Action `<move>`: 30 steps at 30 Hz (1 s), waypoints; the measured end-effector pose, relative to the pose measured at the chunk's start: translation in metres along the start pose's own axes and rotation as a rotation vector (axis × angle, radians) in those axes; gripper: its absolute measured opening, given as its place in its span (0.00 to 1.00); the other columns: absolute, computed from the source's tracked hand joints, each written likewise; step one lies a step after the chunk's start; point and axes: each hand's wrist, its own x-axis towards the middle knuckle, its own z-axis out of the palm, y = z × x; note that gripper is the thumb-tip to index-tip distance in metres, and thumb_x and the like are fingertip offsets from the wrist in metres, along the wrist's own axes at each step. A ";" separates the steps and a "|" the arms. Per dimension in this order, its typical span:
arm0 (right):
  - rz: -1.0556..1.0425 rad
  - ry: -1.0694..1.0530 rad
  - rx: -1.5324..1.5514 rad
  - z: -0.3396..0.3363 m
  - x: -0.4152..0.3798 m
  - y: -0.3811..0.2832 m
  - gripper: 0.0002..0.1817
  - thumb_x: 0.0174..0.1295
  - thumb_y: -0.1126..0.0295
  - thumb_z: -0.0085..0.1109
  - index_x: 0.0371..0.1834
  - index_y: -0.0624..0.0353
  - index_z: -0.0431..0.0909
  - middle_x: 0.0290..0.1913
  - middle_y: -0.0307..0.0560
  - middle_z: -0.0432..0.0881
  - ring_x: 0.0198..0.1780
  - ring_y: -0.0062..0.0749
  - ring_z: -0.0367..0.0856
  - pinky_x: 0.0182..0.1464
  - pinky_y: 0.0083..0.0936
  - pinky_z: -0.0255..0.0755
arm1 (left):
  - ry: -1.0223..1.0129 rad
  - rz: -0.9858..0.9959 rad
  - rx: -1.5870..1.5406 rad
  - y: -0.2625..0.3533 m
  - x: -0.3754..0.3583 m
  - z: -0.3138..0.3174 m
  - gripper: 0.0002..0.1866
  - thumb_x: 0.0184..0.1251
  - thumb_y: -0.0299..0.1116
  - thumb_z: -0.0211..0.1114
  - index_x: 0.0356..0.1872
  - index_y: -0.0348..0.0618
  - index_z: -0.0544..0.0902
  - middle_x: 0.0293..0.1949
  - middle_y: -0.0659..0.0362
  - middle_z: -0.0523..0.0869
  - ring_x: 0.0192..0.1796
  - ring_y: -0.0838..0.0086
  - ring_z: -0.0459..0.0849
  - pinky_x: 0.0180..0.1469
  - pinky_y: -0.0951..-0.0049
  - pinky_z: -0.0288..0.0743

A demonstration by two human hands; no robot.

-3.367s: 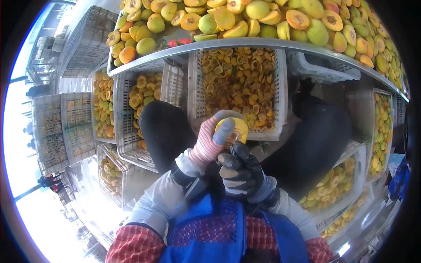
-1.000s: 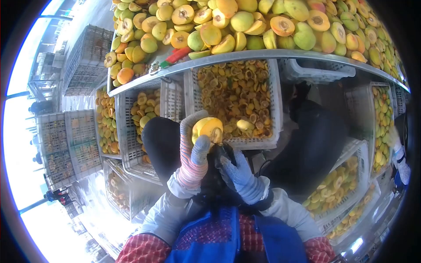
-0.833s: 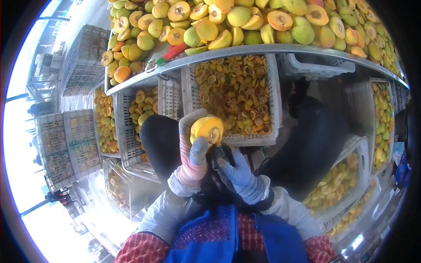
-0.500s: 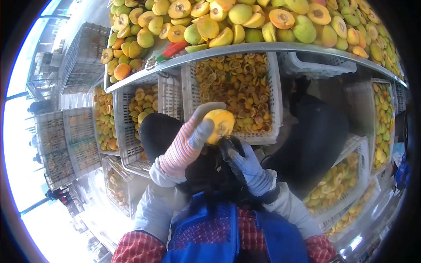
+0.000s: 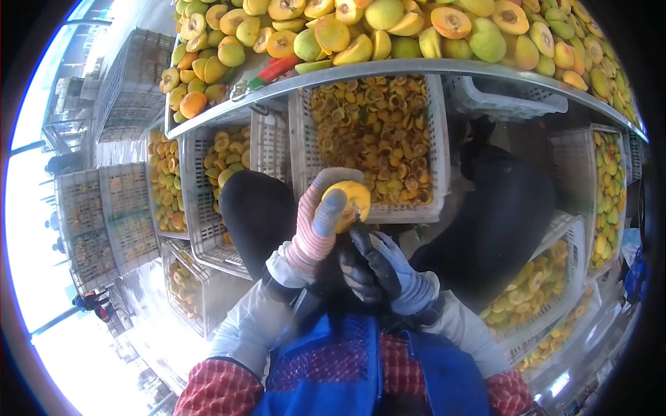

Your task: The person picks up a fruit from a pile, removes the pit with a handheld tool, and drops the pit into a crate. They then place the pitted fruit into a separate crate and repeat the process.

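My left hand (image 5: 320, 220), in a striped grey and pink glove, grips a yellow peach half (image 5: 348, 201). Its cut face is turned toward my right hand (image 5: 385, 272), gloved in blue-grey with a black palm. The right fingers are curled closed, with the black thumb reaching up to the fruit's lower right edge. A small dark tip shows at the cut face there; what the right hand holds is mostly hidden. Below and beyond the fruit stands a white crate (image 5: 436, 145) of thin, brownish peach cuttings.
A metal-edged table (image 5: 416, 65) heaped with peach halves spans the far side. A red and green-handled tool (image 5: 274, 71) lies on it. Fruit-filled crates stand at left (image 5: 198, 201) and right (image 5: 579, 277). Stacked crates (image 5: 135, 90) rise farther left. My knees flank the middle crate.
The peach half has tilted, so its cut face turns more to the right. My right hand has rolled over, now showing more of its black palm. Both hands remain close together.
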 end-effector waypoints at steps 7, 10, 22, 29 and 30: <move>-0.097 0.274 -0.170 -0.005 0.005 0.012 0.17 0.68 0.54 0.52 0.46 0.56 0.68 0.21 0.41 0.72 0.12 0.23 0.65 0.11 0.20 0.58 | -0.078 -0.226 0.105 0.018 0.005 -0.006 0.17 0.65 0.45 0.64 0.43 0.40 0.80 0.34 0.63 0.80 0.36 0.82 0.76 0.40 0.81 0.71; -0.038 0.150 -0.087 -0.011 0.001 0.015 0.17 0.68 0.54 0.52 0.45 0.55 0.68 0.20 0.40 0.71 0.12 0.22 0.64 0.12 0.19 0.57 | 0.024 -0.170 0.136 0.007 -0.001 0.000 0.16 0.65 0.43 0.64 0.40 0.39 0.81 0.32 0.63 0.80 0.35 0.82 0.76 0.37 0.80 0.72; -0.122 0.204 -0.142 -0.022 0.007 0.025 0.14 0.68 0.55 0.52 0.40 0.54 0.68 0.17 0.38 0.67 0.11 0.22 0.61 0.11 0.20 0.53 | 0.077 -0.402 0.071 0.005 0.010 0.005 0.16 0.64 0.42 0.63 0.38 0.35 0.81 0.29 0.62 0.81 0.32 0.82 0.76 0.37 0.80 0.71; 0.071 0.088 0.037 -0.017 0.003 0.012 0.15 0.67 0.52 0.52 0.38 0.53 0.69 0.18 0.37 0.66 0.11 0.20 0.60 0.11 0.19 0.52 | 0.174 -0.038 0.186 -0.019 0.000 0.010 0.17 0.64 0.42 0.63 0.41 0.36 0.80 0.30 0.60 0.81 0.31 0.81 0.76 0.37 0.79 0.71; 0.104 0.084 0.069 -0.017 0.003 0.010 0.16 0.67 0.51 0.52 0.37 0.53 0.69 0.17 0.37 0.65 0.11 0.20 0.59 0.11 0.19 0.52 | 0.139 -0.009 0.189 -0.022 0.001 0.008 0.17 0.64 0.42 0.63 0.41 0.36 0.80 0.30 0.60 0.81 0.31 0.80 0.76 0.37 0.78 0.71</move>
